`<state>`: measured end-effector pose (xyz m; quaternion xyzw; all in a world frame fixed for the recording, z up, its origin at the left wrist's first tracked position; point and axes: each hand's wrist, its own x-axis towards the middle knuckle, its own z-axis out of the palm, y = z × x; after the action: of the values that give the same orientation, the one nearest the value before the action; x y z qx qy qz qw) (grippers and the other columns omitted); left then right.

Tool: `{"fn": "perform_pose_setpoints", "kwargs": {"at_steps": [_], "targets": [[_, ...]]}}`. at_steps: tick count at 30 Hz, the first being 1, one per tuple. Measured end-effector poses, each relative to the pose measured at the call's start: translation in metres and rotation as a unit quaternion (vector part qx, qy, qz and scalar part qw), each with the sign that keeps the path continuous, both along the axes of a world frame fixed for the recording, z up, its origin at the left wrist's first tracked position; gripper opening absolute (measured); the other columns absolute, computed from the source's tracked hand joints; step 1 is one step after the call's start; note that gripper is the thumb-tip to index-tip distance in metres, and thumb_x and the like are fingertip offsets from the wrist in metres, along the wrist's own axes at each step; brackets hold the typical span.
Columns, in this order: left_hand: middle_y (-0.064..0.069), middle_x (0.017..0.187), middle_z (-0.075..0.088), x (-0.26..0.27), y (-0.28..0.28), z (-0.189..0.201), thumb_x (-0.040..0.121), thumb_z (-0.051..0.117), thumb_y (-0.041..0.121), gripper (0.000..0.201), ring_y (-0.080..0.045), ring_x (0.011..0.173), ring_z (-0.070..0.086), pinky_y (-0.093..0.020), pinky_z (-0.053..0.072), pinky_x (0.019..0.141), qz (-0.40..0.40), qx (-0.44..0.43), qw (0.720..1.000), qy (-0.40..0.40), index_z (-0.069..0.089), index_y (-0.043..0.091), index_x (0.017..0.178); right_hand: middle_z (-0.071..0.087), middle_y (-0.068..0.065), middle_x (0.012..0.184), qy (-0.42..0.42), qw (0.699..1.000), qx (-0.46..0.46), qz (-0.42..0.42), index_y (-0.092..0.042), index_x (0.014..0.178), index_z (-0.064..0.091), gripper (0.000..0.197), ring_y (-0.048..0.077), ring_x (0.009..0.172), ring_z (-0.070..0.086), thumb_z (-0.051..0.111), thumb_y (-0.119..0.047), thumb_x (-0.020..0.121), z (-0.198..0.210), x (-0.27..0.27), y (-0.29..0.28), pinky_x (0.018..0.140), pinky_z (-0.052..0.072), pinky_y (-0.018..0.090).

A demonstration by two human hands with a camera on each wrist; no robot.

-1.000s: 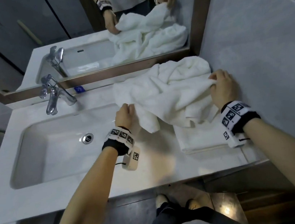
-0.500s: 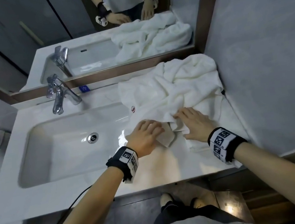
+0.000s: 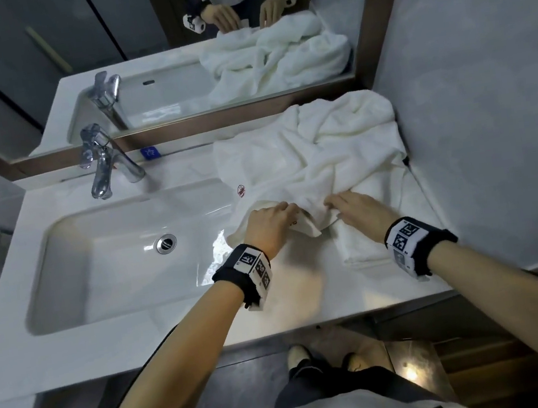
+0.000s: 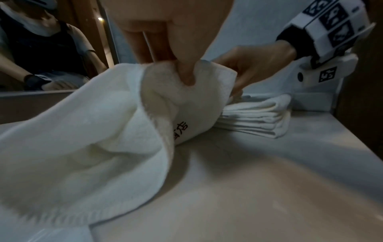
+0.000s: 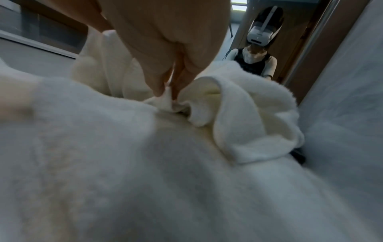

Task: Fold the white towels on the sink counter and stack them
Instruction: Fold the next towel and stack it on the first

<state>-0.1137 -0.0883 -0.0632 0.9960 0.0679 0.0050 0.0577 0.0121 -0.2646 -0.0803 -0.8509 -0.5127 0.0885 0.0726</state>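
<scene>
A crumpled white towel [image 3: 316, 159] lies spread over the counter to the right of the sink, reaching the back corner. Its near edge carries dark printed characters [image 4: 181, 131]. My left hand [image 3: 272, 224] pinches that near edge between thumb and fingers [image 4: 186, 72]. My right hand [image 3: 353, 207] sits just right of it and pinches a fold of the same towel [image 5: 167, 96]. Under the crumpled towel's near right part lies a folded white towel [image 3: 363, 246], seen as a flat layered stack [image 4: 259, 117] on the counter.
The sink basin [image 3: 123, 259] with its drain [image 3: 165, 243] is left of the towels, the chrome faucet [image 3: 103, 165] behind it. A mirror [image 3: 169, 45] runs along the back. A tiled wall [image 3: 488, 103] closes the right side. The counter's front strip [image 3: 309, 302] is bare.
Both hands came together from the towel's far-apart sides to its near edge in front of me. In the last half second they moved slightly and took hold of the edge.
</scene>
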Motion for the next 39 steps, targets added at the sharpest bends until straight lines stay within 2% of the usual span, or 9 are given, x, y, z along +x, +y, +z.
{"fn": "perform_pose_setpoints", "kwargs": {"at_steps": [4, 9, 12, 14, 20, 25, 28, 31, 39], "targets": [[0.0, 0.099, 0.065, 0.0, 0.01, -0.007, 0.085, 0.057, 0.019, 0.026, -0.032, 0.085, 0.063, -0.033, 0.038, 0.062, 0.021, -0.037, 0.999, -0.02, 0.057, 0.02, 0.111, 0.056, 0.006, 0.114, -0.041, 0.999, 0.012, 0.01, -0.011, 0.123, 0.051, 0.042, 0.024, 0.109, 0.053, 0.052, 0.0, 0.083, 0.001, 0.011, -0.013, 0.087, 0.04, 0.031], [-0.005, 0.104, 0.061, 0.001, 0.013, -0.001, 0.08, 0.068, 0.015, 0.023, -0.031, 0.085, 0.063, -0.038, 0.051, 0.058, -0.057, -0.065, 0.991, -0.104, 0.063, 0.016, 0.103, 0.06, 0.006, 0.102, 0.159, 0.956, 0.197, -0.145, -0.007, 0.11, 0.054, 0.023, 0.025, 0.091, 0.059, 0.057, -0.006, 0.087, 0.012, 0.009, -0.008, 0.081, 0.049, 0.04], [-0.018, 0.119, 0.058, 0.006, 0.012, 0.01, 0.083, 0.066, 0.018, 0.011, -0.037, 0.108, 0.056, -0.046, 0.05, 0.085, -0.1, -0.062, 0.97, -0.211, 0.067, 0.009, 0.09, 0.052, -0.005, 0.093, 0.313, 0.87, 0.333, -0.183, -0.014, 0.11, 0.048, 0.02, 0.018, 0.08, 0.059, 0.052, -0.007, 0.091, 0.037, 0.008, 0.006, 0.073, 0.049, 0.032], [-0.018, 0.136, 0.05, 0.01, 0.01, 0.024, 0.087, 0.062, 0.024, 0.015, -0.037, 0.127, 0.044, -0.049, 0.036, 0.105, -0.109, -0.071, 0.963, -0.234, 0.066, 0.01, 0.087, 0.051, -0.006, 0.097, 0.358, 0.83, 0.392, -0.174, -0.023, 0.105, 0.047, 0.02, 0.015, 0.08, 0.06, 0.053, -0.009, 0.092, 0.056, 0.007, 0.014, 0.069, 0.047, 0.022], [-0.007, 0.139, 0.051, 0.024, 0.008, 0.069, 0.091, 0.058, 0.027, 0.02, -0.027, 0.141, 0.03, -0.057, 0.017, 0.114, -0.119, -0.125, 0.956, -0.238, 0.064, 0.009, 0.083, 0.054, -0.008, 0.095, 0.389, 0.776, 0.475, -0.143, -0.03, 0.093, 0.047, 0.026, 0.007, 0.078, 0.062, 0.062, -0.01, 0.087, 0.101, 0.006, 0.025, 0.066, 0.048, 0.02], [-0.005, 0.133, 0.056, 0.036, 0.013, 0.096, 0.091, 0.056, 0.025, 0.018, -0.017, 0.137, 0.035, -0.045, 0.02, 0.113, -0.111, -0.247, 0.937, -0.223, 0.064, 0.008, 0.093, 0.056, -0.004, 0.093, 0.392, 0.792, 0.458, -0.098, -0.028, 0.088, 0.046, 0.027, 0.002, 0.078, 0.062, 0.061, -0.005, 0.088, 0.12, 0.012, 0.029, 0.069, 0.049, 0.017], [-0.002, 0.099, 0.066, 0.043, 0.016, 0.11, 0.092, 0.055, 0.024, 0.018, -0.019, 0.098, 0.06, -0.034, 0.046, 0.089, -0.079, -0.321, 0.922, -0.2, 0.063, 0.008, 0.094, 0.054, 0.004, 0.097, 0.387, 0.8, 0.451, -0.081, -0.022, 0.088, 0.044, 0.025, -0.005, 0.083, 0.061, 0.057, -0.001, 0.09, 0.127, 0.014, 0.03, 0.079, 0.05, 0.016], [0.004, 0.088, 0.061, 0.046, 0.019, 0.113, 0.094, 0.055, 0.019, 0.013, -0.009, 0.081, 0.056, -0.018, 0.04, 0.074, -0.036, -0.359, 0.911, -0.197, 0.061, 0.007, 0.091, 0.055, -0.005, 0.094, 0.37, 0.811, 0.442, -0.105, -0.012, 0.093, 0.05, 0.011, -0.006, 0.084, 0.059, 0.056, -0.002, 0.091, 0.127, 0.017, 0.028, 0.083, 0.047, 0.016], [-0.002, 0.072, 0.05, 0.046, 0.017, 0.133, 0.092, 0.05, 0.021, 0.019, -0.016, 0.069, 0.043, -0.029, 0.033, 0.062, 0.03, -0.528, 0.81, -0.256, 0.053, 0.005, 0.081, 0.063, 0.0, 0.112, 0.383, 0.845, 0.354, -0.12, -0.014, 0.106, 0.062, 0.03, 0.015, 0.112, 0.058, 0.074, -0.023, 0.079, 0.116, 0.014, 0.027, 0.1, 0.046, 0.036]]}}
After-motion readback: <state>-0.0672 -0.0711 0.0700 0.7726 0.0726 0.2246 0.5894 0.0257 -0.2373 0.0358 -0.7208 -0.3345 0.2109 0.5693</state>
